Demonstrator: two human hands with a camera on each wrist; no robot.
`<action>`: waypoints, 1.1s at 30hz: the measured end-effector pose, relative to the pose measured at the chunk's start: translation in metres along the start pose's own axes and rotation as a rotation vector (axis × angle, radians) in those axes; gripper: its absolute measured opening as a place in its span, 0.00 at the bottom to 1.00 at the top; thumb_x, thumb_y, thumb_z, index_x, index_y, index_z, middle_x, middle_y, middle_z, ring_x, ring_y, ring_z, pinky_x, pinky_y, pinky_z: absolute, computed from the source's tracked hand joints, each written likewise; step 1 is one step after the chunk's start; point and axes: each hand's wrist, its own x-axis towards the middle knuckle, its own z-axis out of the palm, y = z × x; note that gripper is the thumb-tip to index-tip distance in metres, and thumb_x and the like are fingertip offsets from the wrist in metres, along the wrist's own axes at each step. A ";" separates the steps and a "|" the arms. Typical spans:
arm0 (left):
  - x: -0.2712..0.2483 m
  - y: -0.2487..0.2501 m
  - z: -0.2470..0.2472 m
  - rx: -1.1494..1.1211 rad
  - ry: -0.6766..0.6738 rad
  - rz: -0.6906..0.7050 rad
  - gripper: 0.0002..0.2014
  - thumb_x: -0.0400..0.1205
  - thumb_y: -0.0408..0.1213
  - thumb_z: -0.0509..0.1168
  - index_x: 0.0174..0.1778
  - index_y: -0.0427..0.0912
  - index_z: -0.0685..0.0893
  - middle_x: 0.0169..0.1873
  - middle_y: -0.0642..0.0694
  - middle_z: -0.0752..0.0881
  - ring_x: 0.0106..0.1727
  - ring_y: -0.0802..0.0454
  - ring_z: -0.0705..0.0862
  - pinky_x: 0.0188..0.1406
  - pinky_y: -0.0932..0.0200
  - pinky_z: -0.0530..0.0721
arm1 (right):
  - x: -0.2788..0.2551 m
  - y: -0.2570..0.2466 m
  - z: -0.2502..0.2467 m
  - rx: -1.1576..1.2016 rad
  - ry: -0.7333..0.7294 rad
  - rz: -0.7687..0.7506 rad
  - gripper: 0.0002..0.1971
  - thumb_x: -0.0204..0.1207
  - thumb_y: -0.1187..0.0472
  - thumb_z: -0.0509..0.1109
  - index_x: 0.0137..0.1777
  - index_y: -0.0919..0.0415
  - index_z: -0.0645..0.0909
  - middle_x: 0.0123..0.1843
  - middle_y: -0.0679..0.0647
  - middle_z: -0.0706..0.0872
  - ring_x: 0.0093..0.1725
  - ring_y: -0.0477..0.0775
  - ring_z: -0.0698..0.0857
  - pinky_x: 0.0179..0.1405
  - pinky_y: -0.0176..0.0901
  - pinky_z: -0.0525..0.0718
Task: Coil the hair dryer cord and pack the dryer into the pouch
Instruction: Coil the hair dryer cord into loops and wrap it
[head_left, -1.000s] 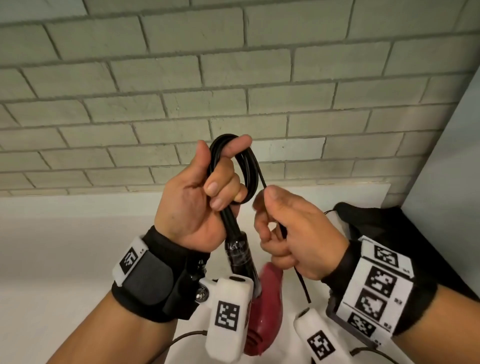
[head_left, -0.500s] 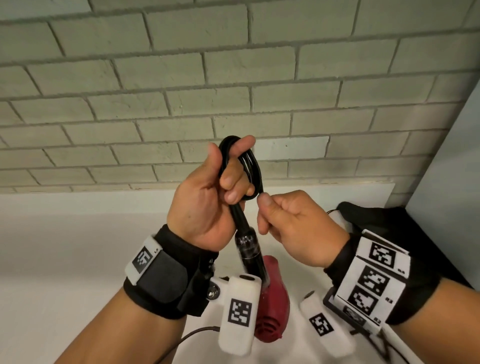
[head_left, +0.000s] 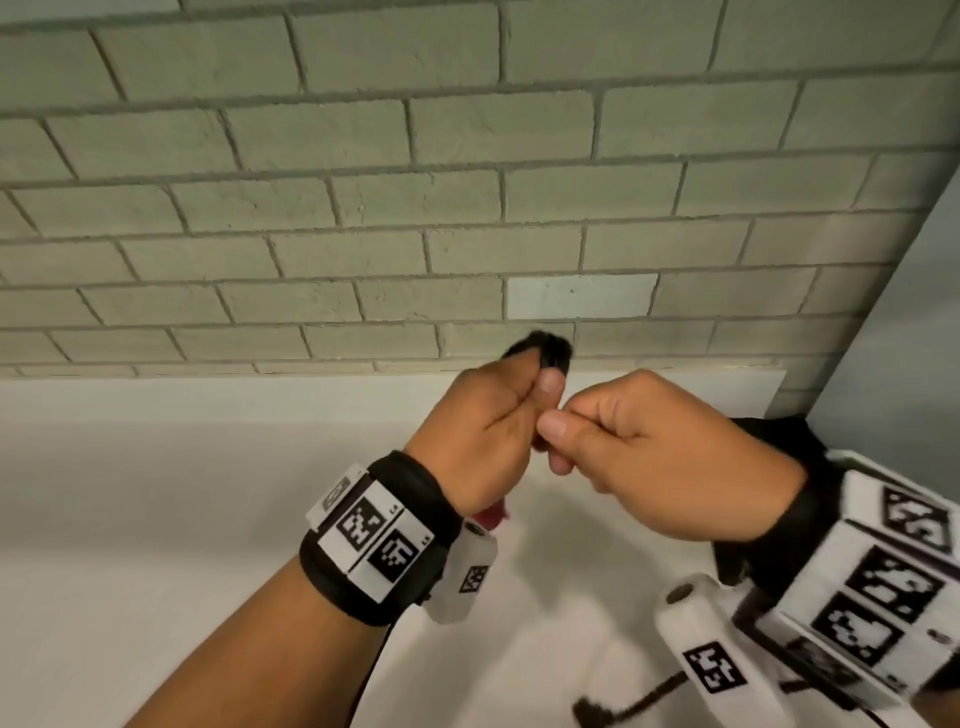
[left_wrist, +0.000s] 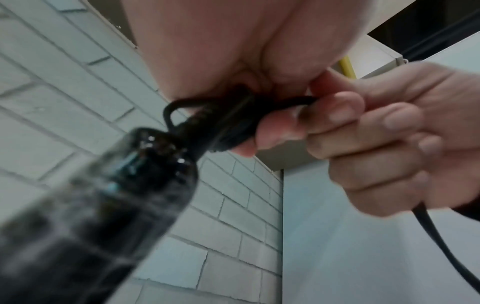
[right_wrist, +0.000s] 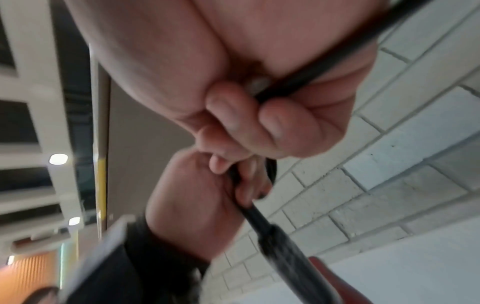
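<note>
Black cord (left_wrist: 223, 121): bunched loops gripped in the left hand (head_left: 483, 431), fingers curled tight round them.
Right hand (head_left: 654, 447): touching the left, pinching the free strand, which trails below it.
Dryer (head_left: 491, 516): red body hangs under the left hand – mostly hidden.
Step advice: feed each turn snugly; loops look prone to springing loose.
Pouch (head_left: 769, 431): dark fabric right of the hands, likely it – wrist blocks the view.
Brick wall (head_left: 363, 208): behind the hands.
</note>
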 end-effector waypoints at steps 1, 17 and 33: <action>-0.002 0.001 -0.001 0.022 -0.048 0.038 0.21 0.87 0.50 0.51 0.44 0.36 0.80 0.33 0.40 0.85 0.36 0.42 0.84 0.39 0.41 0.83 | -0.002 -0.003 -0.007 -0.023 -0.035 0.005 0.16 0.80 0.51 0.67 0.34 0.55 0.86 0.24 0.47 0.86 0.23 0.40 0.78 0.28 0.36 0.78; -0.039 0.010 -0.035 -0.347 -0.239 0.046 0.18 0.84 0.47 0.58 0.33 0.40 0.80 0.22 0.52 0.65 0.23 0.53 0.62 0.26 0.61 0.66 | -0.007 -0.020 -0.032 0.069 -0.016 -0.114 0.07 0.69 0.52 0.79 0.38 0.54 0.88 0.31 0.48 0.84 0.18 0.43 0.77 0.18 0.26 0.69; -0.036 0.028 -0.049 -0.879 -0.243 -0.004 0.28 0.81 0.47 0.63 0.52 0.16 0.81 0.14 0.53 0.68 0.16 0.53 0.58 0.20 0.50 0.54 | 0.022 -0.010 0.012 0.673 -0.121 -0.169 0.45 0.66 0.25 0.62 0.43 0.77 0.74 0.25 0.52 0.68 0.22 0.52 0.60 0.20 0.39 0.58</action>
